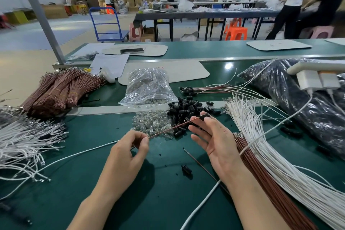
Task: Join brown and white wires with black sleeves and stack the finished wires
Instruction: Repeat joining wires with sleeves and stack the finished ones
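Over the green surface (112, 201), the left hand (130, 147) pinches the brown wire (168, 130) and the right hand (214, 140) pinches a black sleeve (204, 116) at its far end. A slack grip could drop it among the loose sleeves (186, 108).

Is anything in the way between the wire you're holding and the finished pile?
Only the heap of loose black sleeves lies between the brown wire and the finished wires. It sits low, so lifting over probably clears it.

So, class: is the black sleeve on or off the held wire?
On: black sleeve sits on the brown wire at its right end.
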Action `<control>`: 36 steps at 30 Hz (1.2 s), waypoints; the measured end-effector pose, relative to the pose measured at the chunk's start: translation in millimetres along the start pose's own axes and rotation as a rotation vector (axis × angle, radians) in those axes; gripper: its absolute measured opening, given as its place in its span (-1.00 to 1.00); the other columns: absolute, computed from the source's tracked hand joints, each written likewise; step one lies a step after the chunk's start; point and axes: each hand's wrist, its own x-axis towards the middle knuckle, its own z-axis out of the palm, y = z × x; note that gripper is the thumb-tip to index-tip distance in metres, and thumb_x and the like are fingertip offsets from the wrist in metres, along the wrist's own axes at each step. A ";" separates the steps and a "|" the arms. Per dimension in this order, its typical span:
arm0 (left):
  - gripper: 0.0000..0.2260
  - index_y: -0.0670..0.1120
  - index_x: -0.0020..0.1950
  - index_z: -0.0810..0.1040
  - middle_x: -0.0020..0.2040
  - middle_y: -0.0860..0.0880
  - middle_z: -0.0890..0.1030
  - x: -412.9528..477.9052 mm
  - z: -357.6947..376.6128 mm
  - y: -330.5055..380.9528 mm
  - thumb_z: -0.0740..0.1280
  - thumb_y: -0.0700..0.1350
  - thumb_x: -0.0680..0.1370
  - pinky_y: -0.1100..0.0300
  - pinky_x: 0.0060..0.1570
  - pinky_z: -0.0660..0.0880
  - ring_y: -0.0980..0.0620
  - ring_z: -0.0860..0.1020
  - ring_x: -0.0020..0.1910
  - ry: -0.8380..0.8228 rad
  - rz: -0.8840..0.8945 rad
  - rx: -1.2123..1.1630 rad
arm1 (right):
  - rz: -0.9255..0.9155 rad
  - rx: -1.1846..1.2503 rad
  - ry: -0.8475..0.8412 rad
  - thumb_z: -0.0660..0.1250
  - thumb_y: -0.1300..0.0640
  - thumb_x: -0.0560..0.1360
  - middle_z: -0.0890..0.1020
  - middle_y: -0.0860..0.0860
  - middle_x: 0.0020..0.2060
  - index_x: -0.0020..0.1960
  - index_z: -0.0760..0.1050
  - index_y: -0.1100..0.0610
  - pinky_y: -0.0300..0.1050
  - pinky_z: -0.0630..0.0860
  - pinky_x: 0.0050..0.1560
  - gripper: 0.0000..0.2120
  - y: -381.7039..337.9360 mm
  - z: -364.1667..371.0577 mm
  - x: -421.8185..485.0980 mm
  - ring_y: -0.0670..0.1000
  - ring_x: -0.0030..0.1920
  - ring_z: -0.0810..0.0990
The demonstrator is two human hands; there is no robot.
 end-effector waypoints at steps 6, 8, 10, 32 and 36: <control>-0.84 0.18 -0.01 0.52 -0.09 0.15 0.60 0.2 -0.8 1.7 0.22 0.21 0.58 0.38 -0.31 0.39 0.03 0.50 -0.19 0.025 0.009 -0.015 | 0.019 0.059 -0.036 0.22 0.22 0.65 0.72 0.17 0.07 0.18 0.59 0.13 -0.10 0.67 -0.20 -0.80 -1.9 -1.5 -0.7 0.11 -0.04 0.74; -0.86 0.18 -0.01 0.52 -0.09 0.15 0.60 0.2 -0.8 0.9 0.24 0.19 0.60 0.37 -0.31 0.39 0.02 0.50 -0.20 0.025 0.006 -0.011 | 0.035 0.087 -0.048 0.21 0.24 0.64 0.71 0.18 0.08 0.18 0.59 0.13 -0.09 0.67 -0.19 -0.79 -2.5 -2.3 -0.7 0.12 -0.04 0.73; -0.90 0.18 -0.01 0.52 -0.09 0.14 0.60 0.0 -0.5 -0.3 0.26 0.14 0.61 0.36 -0.31 0.40 0.01 0.50 -0.20 0.020 -0.003 -0.004 | 0.047 0.105 -0.061 0.20 0.24 0.64 0.71 0.17 0.09 0.17 0.60 0.13 -0.09 0.67 -0.19 -0.78 -2.8 -2.9 -0.6 0.12 -0.03 0.73; -0.87 0.19 -0.02 0.52 -0.08 0.17 0.61 -0.4 -0.6 5.0 0.23 0.18 0.60 0.36 -0.24 0.42 0.10 0.54 -0.07 0.044 0.000 -0.024 | 0.169 -0.084 -0.222 0.12 0.00 0.69 0.70 0.11 0.13 0.21 0.63 0.09 -0.07 0.65 -0.14 -0.66 11.6 16.6 -8.4 0.13 0.02 0.72; -0.88 0.19 -0.02 0.52 -0.07 0.18 0.62 -2.2 2.7 10.6 0.24 0.17 0.60 0.42 -0.21 0.43 0.13 0.57 0.00 0.035 0.033 -0.037 | 0.163 -0.163 -0.229 0.13 -0.05 0.69 0.70 0.10 0.12 0.13 0.69 0.01 -0.06 0.64 -0.13 -0.65 13.2 20.9 -13.0 0.09 0.01 0.71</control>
